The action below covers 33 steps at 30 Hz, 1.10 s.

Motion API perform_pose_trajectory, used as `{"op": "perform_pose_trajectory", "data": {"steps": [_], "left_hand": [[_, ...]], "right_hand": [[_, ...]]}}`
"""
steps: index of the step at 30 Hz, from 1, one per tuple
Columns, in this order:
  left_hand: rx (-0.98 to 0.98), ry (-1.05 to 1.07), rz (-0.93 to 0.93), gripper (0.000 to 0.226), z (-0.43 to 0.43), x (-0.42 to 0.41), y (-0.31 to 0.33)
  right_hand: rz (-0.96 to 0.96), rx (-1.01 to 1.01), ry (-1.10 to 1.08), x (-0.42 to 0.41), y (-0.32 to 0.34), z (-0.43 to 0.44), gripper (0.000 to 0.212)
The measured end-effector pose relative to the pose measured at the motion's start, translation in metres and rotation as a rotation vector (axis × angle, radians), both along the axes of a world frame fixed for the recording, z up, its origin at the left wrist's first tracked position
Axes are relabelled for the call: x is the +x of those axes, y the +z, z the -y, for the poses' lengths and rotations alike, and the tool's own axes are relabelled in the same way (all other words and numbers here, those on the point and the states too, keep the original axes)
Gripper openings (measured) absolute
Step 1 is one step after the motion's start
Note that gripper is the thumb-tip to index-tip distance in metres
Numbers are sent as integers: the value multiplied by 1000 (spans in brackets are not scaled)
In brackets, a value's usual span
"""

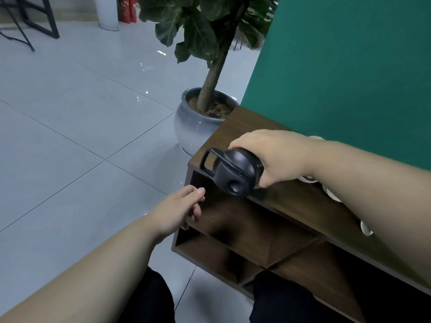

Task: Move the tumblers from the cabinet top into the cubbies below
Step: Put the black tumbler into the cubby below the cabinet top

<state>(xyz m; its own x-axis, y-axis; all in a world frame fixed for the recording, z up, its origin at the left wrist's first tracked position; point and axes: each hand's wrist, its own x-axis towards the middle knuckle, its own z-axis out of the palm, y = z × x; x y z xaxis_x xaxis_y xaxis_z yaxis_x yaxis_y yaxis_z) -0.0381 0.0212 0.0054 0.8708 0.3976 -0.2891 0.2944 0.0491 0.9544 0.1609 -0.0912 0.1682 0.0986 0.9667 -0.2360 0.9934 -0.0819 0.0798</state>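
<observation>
A black tumbler [233,173] with a loop handle on its lid lies tilted on its side, lid toward me, over the front edge of the dark wooden cabinet top [235,129]. My right hand [272,155] is closed around its body from above. My left hand [179,209] hovers lower left, fingers loosely curled and empty, in front of the upper left cubby [245,220]. Pale tumblers [331,194] show only in slivers behind my right forearm on the cabinet top.
A grey ceramic pot [196,127] with a large-leafed plant stands on the tiled floor just left of the cabinet. A green wall [349,78] backs the cabinet. Lower cubbies [217,257] open below. My dark-trousered knees are at the bottom.
</observation>
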Motion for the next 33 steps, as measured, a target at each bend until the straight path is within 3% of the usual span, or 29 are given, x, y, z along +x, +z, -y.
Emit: {"op": "perform_pose_trajectory", "data": {"steps": [4,9,14,18,20,24,27,28,30,33], "left_hand": [[57,-1,-107,10,-2,-11,6],[184,-172,-253,17,0,-15,8],[386,-528,-511,28,5,15,-30],[440,-690,-589,20,4,40,-62],[456,-671,-595,12,-1,51,-79],[484,-522,-480,19,-10,69,-116],[418,-424,-388,41,-14,78,-143],[423,-392,-373,39,-15,81,-150],[463,-346,-356,38,-17,87,-161],[603,-325,-384,58,-19,97,-173]], "right_hand": [[-307,225,-81,-57,-4,25,70],[-714,347,-234,-93,-68,69,80],[-830,324,-456,-89,-168,85,81],[-963,321,-677,-74,-222,76,78],[-1013,374,-751,-63,-237,63,82],[-1059,487,-872,-43,-271,44,86],[-1114,601,-961,-35,-295,36,82],[-1118,626,-978,-33,-299,34,82],[-1113,674,-987,-31,-302,28,80],[-1105,761,-1003,-24,-307,18,73]]}}
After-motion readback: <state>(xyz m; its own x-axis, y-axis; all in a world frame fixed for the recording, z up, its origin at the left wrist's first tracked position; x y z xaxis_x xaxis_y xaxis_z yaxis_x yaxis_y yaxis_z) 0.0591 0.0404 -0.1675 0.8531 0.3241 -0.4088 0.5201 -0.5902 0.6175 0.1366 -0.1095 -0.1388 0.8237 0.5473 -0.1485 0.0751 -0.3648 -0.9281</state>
